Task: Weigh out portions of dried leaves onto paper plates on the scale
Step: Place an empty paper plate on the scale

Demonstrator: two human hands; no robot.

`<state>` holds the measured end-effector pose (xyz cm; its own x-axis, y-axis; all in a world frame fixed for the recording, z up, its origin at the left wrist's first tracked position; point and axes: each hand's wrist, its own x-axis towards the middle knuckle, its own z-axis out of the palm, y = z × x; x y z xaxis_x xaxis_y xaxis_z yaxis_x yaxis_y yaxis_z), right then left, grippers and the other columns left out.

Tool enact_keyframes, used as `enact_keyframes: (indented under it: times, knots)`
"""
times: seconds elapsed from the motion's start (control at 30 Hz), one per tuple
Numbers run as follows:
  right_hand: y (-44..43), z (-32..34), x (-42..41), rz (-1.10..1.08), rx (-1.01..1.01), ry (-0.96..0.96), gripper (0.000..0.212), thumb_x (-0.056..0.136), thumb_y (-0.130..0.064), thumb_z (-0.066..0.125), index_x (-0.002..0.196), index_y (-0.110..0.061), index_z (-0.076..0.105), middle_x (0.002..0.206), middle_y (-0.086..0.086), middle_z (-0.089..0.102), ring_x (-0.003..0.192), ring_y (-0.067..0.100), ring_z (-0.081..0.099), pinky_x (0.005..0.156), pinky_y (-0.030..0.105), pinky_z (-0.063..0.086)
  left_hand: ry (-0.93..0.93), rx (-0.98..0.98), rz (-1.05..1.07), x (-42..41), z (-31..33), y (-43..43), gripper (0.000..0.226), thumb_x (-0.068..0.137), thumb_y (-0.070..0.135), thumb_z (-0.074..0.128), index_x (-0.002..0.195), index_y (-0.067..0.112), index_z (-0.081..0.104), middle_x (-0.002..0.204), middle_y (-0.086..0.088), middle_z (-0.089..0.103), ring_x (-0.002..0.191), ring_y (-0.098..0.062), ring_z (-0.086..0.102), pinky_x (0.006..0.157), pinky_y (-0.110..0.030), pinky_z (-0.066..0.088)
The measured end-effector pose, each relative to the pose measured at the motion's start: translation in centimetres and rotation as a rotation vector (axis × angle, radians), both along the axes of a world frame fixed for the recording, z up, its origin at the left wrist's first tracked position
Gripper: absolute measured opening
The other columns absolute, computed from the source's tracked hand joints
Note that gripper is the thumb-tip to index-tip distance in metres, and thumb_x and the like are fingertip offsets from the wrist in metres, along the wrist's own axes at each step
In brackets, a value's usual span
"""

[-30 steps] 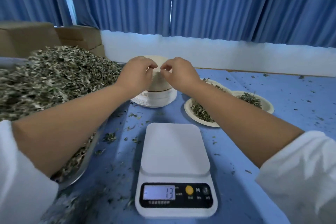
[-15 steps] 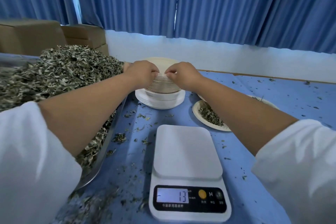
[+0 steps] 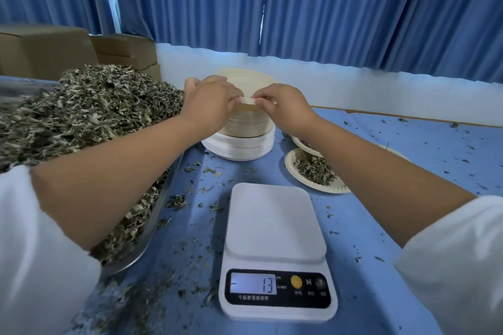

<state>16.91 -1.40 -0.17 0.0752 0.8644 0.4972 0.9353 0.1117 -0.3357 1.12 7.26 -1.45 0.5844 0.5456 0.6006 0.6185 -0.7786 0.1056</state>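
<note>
Left hand (image 3: pixel 211 102) and right hand (image 3: pixel 283 109) pinch, arms outstretched.

- My left hand (image 3: pixel 209 102) and right hand (image 3: pixel 283 106) both pinch the near rim of the top plate (image 3: pixel 245 79) on the plate stack (image 3: pixel 245 141), at 12 o'clock from the scale (image 3: pixel 275 226).
- The scale's display reads 13.
- Dried leaves (image 3: pixel 89 114) heap in a metal tray (image 3: pixel 152 228) at 10 o'clock, under my left forearm.
- A filled plate (image 3: pixel 313 171) sits on the blue desk (image 3: pixel 408 198) at 1 o'clock, partly hidden by my right forearm.
</note>
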Motion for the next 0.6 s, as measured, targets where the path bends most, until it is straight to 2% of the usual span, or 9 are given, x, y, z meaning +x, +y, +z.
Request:
enact_keyframes:
  times: [0.1, 0.23, 0.33, 0.43, 0.6]
  knots:
    - [-3.0, -0.1, -0.1, 0.027, 0.047, 0.082, 0.017, 0.095, -0.019, 0.059, 0.105, -0.015, 0.072, 0.105, 0.002, 0.067, 0.097, 0.013, 0.059, 0.088, 0.022, 0.043, -0.061, 0.104, -0.087, -1.1, 0.0, -2.2, 0.024, 0.099, 0.03, 0.046, 0.1, 0.027, 0.069, 0.107, 0.018, 0.066, 0.127, -0.01, 0.043, 0.082, -0.033, 0.014]
    - [-7.7, -0.8, -0.5, 0.06, 0.074, 0.115, 0.015, 0.093, -0.021, 0.063, 0.105, -0.018, 0.072, 0.096, -0.01, 0.063, 0.087, -0.009, 0.054, 0.081, 0.005, 0.037, -0.059, 0.12, -0.162, -3.0, -0.5, -6.3, 0.022, 0.098, 0.035, 0.047, 0.102, 0.031, 0.068, 0.104, 0.019, 0.066, 0.113, -0.01, 0.05, 0.082, -0.035, 0.019]
    - [-11.6, -2.2, -1.3, 0.075, 0.095, 0.084, 0.016, 0.092, -0.018, 0.064, 0.104, -0.018, 0.074, 0.096, -0.013, 0.064, 0.093, -0.004, 0.057, 0.084, 0.008, 0.04, -0.078, 0.078, -0.24, -4.8, -1.6, -10.0, 0.021, 0.097, 0.033, 0.049, 0.101, 0.028, 0.07, 0.1, 0.019, 0.067, 0.106, -0.011, 0.053, 0.078, -0.032, 0.017]
    - [-15.5, -4.4, -2.2, 0.118, 0.119, 0.041, 0.016, 0.089, -0.013, 0.068, 0.103, -0.014, 0.075, 0.098, -0.008, 0.067, 0.1, 0.004, 0.058, 0.09, 0.012, 0.04, -0.045, 0.028, -0.308, -6.6, -3.3, -13.5, 0.027, 0.093, 0.034, 0.047, 0.1, 0.027, 0.072, 0.098, 0.019, 0.068, 0.099, -0.011, 0.056, 0.077, -0.034, 0.02]
    - [-20.1, -7.9, -2.7, 0.167, 0.12, 0.048, 0.016, 0.088, -0.015, 0.068, 0.102, -0.017, 0.075, 0.098, -0.01, 0.07, 0.101, 0.005, 0.06, 0.093, 0.016, 0.043, -0.035, -0.06, -0.384, -8.6, -6.5, -17.0, 0.022, 0.09, 0.029, 0.054, 0.102, 0.029, 0.073, 0.1, 0.023, 0.067, 0.096, -0.008, 0.057, 0.079, -0.033, 0.023]
